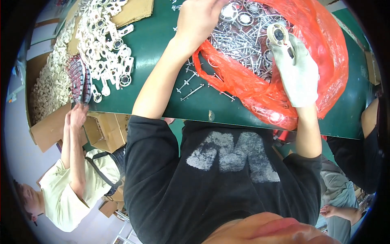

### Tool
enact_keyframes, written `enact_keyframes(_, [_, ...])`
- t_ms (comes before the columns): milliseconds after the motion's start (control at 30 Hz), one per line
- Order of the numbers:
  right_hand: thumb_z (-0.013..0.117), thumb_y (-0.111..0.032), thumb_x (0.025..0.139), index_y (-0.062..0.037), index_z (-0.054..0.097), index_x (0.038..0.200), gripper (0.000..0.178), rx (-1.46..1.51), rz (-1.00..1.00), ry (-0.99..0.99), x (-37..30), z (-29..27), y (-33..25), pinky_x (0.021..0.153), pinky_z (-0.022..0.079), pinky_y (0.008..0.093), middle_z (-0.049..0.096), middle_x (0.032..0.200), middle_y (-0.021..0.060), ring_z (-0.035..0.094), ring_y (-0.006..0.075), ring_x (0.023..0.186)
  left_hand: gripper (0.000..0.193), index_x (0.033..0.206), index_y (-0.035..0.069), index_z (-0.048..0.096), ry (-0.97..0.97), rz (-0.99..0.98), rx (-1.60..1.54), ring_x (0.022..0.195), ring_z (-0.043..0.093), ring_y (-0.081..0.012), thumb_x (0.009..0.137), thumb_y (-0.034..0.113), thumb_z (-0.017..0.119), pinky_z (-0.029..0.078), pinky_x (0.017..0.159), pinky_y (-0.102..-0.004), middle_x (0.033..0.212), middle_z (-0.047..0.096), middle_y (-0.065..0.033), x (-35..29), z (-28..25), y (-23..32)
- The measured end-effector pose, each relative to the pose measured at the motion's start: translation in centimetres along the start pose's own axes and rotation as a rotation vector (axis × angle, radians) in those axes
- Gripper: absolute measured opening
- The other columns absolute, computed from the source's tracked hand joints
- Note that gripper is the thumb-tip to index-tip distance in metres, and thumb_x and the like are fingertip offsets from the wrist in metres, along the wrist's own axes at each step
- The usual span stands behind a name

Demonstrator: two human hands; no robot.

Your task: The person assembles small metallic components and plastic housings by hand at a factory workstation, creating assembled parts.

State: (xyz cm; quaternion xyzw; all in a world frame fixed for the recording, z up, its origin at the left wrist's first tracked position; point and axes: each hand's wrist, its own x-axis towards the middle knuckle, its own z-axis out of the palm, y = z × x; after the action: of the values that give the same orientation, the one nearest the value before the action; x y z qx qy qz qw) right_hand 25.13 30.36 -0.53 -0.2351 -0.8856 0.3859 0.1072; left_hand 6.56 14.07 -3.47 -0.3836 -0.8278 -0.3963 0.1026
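Observation:
My right hand [298,73], in a white glove, is closed around a cream plastic part [278,34] with a round end and a dark hub. It is over the right side of an open red plastic bag [243,87]. Inside the bag lie many small metal axles [239,46] and several round silver-rimmed wheels [245,18]. My bare left hand [198,20] is at the bag's far left edge, near the wheels. Its fingertips run up to the top of the picture, and their grip is cut off there.
Loose axles [192,92] lie on the green table [154,24] left of the bag. A heap of cream parts [103,44] is at the far left, beside a carton [36,114] full of them. At left a co-worker's hands [77,116] touch a dark mesh-like object [78,79].

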Motion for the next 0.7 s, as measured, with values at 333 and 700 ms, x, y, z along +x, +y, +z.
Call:
enact_keyframes(333, [0.081, -0.023, 0.087, -0.001, 0.067, 0.121, 0.043, 0.059, -0.244, 0.174, 0.2, 1.0, 1.9, 0.087, 0.054, 0.0344, 0.068, 0.116, 0.0161, 0.068, 0.0242, 0.101, 0.025, 0.104, 0.006, 0.069, -0.324, 0.193, -0.019, 0.099, 0.067, -0.0317, 0.085, 0.02, 0.076, 0.054, 0.085, -0.0382, 0.106, 0.067, -0.0117, -1.6, -3.8, 1.9])
enact_keyframes(700, [0.076, -0.039, 0.086, -0.0084, 0.072, 0.12, 0.046, -0.056, -0.033, -0.08, -0.2, 0.7, 0.1, 0.079, 0.058, 0.0342, 0.075, 0.093, 0.0154, 0.075, 0.027, 0.088, 0.017, 0.095, 0.001, 0.057, 0.162, 0.645, -0.292, 0.08, 0.065, -0.0249, 0.087, 0.005, 0.071, 0.052, 0.075, -0.0344, 0.104, 0.068, -0.0127, -3.4, 0.4, -0.8])
